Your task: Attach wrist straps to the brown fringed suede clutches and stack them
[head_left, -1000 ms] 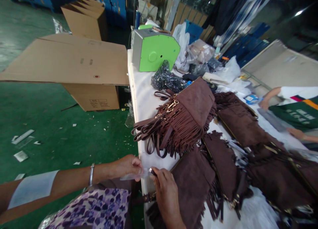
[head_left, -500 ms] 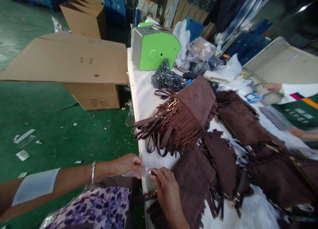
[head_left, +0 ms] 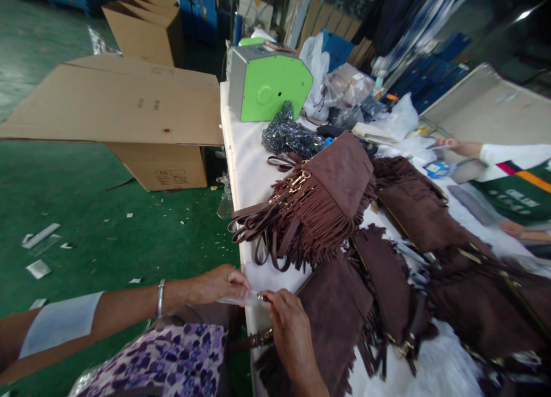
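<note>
Between thumb and fingers, my left hand point(head_left: 224, 283) pinches a small translucent plastic sleeve point(head_left: 241, 299) at the table's near left edge. My right hand point(head_left: 288, 322) is closed at the sleeve's right end, on a tiny dark and shiny piece point(head_left: 261, 297) whose kind I cannot make out. Under and beside my right hand lies a brown fringed suede bag point(head_left: 340, 296). A strap with a metal fitting point(head_left: 258, 339) runs from it past the table edge. Farther up is a pile of brown fringed bags point(head_left: 340, 173) with wrist straps and gold-coloured clasps.
More brown bags point(head_left: 417, 213) cover the right of the white table point(head_left: 241, 139). A green and grey machine point(head_left: 275, 87) stands at the far end beside crumpled bubble film point(head_left: 288, 136). Left, a large carton point(head_left: 176, 167) sits on the floor. At right is a co-worker's hand point(head_left: 450, 143).
My hands stay almost in place; the sleeve and the tiny piece have shifted slightly. At the right, the co-worker's upper hand has moved left, towards the white plastic.
</note>
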A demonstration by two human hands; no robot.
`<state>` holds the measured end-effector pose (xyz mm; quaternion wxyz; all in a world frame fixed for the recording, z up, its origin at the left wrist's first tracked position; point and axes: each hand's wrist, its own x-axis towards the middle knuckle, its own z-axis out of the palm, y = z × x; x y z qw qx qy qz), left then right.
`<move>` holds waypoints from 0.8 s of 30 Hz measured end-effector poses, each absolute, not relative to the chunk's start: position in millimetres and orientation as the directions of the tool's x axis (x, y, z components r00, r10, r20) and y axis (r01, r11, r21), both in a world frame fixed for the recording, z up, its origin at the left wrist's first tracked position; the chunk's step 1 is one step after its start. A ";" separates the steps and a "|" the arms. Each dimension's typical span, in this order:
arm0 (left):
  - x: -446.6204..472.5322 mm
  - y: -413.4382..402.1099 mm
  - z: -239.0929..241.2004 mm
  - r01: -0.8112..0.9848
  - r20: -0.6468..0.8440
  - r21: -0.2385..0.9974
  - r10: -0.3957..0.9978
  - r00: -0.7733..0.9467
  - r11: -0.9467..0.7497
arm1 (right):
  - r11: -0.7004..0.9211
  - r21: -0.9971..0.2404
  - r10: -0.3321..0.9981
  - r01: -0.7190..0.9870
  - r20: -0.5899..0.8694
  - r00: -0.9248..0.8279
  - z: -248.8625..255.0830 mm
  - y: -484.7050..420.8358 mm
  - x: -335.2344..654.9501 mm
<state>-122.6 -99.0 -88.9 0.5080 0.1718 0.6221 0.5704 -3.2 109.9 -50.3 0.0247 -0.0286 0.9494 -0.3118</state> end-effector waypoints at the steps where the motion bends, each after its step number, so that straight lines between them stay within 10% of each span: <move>1: -122.5 -99.1 -89.3 -0.370 -0.434 0.884 0.794 -0.425 0.285 | 0.802 -0.596 -0.069 -0.033 -0.036 -0.997 -50.8 110.0 -3.3; 24: -119.2 -95.0 -81.9 -0.297 -0.370 0.924 0.750 -0.548 0.239 | 0.793 -0.609 -0.066 0.000 -0.086 -0.994 -51.5 109.7 -2.2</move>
